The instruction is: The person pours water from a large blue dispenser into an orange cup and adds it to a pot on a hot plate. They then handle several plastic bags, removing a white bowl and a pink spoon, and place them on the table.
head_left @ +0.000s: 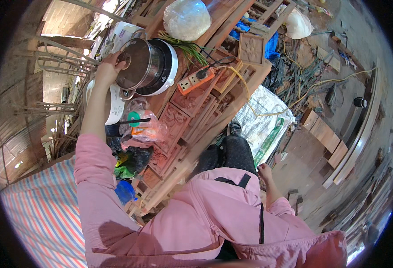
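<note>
Reaching toward the far left of the scene, the person's left hand (111, 64) is on the knob (125, 61) of a round glass lid (136, 48), with the fingers apparently closed around it. The lid belongs to a metal pot (127, 94) with loop handles, at a black and white electric hot plate (172, 71) on the far left part of a wooden bench. The right hand (263, 172) hangs low near the right leg, well apart from the pot; its fingers look partly curled, but whether they hold anything I cannot tell.

The lid should feel stiff, fairly light for its width, smooth and breakable at the edge, so the knob is the sensible hold. The pot looks rigid and probably heavier; its two side loops would be the place to grip, though the metal may be hot or slippery.

Just right of the hot plate lie green stalks (192, 51) and an orange power strip (195, 81). Nearer, a thin plastic bag (151, 133) rests beside carved wooden panels (175, 118).
</note>
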Action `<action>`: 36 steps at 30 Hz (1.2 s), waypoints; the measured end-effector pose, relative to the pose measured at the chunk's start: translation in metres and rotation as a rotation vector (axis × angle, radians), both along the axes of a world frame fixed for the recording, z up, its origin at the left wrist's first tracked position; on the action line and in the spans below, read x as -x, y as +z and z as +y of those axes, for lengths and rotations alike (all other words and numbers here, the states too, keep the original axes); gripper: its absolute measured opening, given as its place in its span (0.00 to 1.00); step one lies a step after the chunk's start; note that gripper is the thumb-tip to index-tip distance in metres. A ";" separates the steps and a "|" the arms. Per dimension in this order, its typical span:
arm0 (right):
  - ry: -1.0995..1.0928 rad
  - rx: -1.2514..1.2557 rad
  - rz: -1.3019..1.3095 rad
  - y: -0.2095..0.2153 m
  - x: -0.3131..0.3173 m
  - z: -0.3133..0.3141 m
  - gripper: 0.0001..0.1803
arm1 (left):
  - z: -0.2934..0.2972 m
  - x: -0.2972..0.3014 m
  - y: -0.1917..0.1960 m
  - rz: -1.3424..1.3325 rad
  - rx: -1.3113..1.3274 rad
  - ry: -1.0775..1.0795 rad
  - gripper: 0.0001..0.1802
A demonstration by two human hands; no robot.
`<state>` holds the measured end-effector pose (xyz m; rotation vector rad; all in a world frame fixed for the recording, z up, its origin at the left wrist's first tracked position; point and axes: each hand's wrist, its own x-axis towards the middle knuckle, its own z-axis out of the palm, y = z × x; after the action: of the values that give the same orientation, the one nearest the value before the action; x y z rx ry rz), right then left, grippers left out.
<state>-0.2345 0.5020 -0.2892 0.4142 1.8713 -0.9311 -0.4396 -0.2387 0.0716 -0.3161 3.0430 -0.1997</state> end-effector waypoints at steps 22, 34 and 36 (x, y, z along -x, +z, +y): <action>0.120 -0.074 0.127 -0.028 -0.040 -0.024 0.20 | 0.096 -0.072 0.010 0.343 -0.102 0.246 0.31; 0.063 -0.106 0.030 -0.036 -0.055 -0.027 0.13 | 0.191 -0.108 -0.109 0.535 -1.545 0.966 0.15; 0.102 -0.070 0.063 -0.038 -0.058 -0.025 0.14 | 0.200 -0.108 -0.124 0.537 -1.732 1.131 0.14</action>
<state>-0.1766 0.4771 -0.3270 0.3317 1.9677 -0.8205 -0.3319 -0.0386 -0.0522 -1.6666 1.6229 2.3908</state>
